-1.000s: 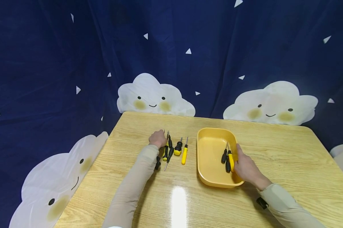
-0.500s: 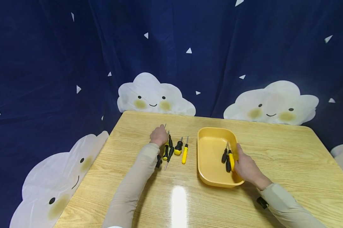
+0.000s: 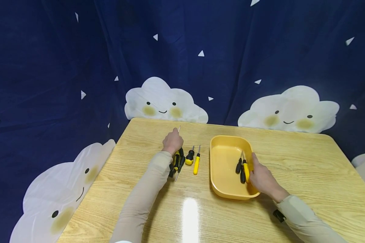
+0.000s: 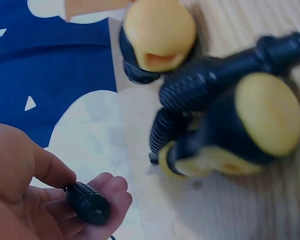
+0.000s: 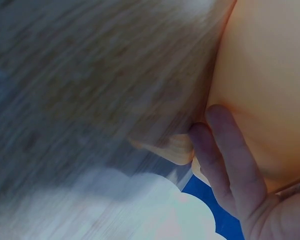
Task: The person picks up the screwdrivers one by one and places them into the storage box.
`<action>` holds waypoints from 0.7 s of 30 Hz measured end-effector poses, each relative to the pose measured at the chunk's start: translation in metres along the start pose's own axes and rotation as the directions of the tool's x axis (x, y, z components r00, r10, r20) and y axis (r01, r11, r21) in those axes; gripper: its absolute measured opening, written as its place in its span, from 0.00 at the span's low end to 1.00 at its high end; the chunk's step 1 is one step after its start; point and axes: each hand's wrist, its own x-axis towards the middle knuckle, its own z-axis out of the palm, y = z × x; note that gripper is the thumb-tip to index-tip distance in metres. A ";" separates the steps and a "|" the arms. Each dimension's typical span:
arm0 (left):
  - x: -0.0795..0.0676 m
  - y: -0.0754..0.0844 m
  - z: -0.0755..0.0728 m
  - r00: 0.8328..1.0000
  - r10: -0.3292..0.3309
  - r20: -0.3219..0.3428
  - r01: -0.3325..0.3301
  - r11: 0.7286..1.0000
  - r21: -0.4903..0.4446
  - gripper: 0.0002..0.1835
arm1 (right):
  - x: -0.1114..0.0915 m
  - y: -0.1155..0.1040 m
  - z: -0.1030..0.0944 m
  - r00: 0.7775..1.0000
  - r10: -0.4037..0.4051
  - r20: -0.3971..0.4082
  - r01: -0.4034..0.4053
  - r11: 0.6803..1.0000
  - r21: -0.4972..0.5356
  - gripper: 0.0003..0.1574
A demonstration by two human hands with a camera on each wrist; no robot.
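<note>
My left hand pinches a screwdriver by its black ridged handle between thumb and fingers. The shaft points away past the knuckles in the head view. Just below the hand lie a yellow-and-black screwdriver and black-handled ones. To their right are a stubby screwdriver and a yellow-handled one. My right hand holds the right side of a yellow plastic bin, its fingers against the outer wall. Inside the bin rest two black screwdrivers and a yellow-handled one.
A light wooden table carries everything. Behind and to the left hangs a dark blue curtain with white clouds. A glare spot shines near the table's front.
My left hand has moved slightly right and away from me, and the screwdriver's shaft has travelled with it. The right hand and the bin have stayed in place.
</note>
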 end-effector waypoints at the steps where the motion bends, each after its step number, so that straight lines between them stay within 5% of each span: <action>1: 0.000 0.001 -0.001 1.000 0.007 0.001 -0.007 1.000 -0.014 0.17 | 0.000 0.000 0.000 1.000 0.001 0.000 -0.001 1.000 0.001 0.44; 12: -0.006 0.024 -0.002 0.997 0.057 0.058 -0.044 0.978 -0.206 0.12 | 0.001 0.000 0.000 1.000 0.007 0.008 -0.007 1.000 0.000 0.44; 21: -0.012 0.045 0.004 0.990 0.108 0.092 -0.056 0.894 -0.444 0.13 | 0.001 0.001 -0.001 1.000 0.011 0.011 -0.011 1.000 0.007 0.44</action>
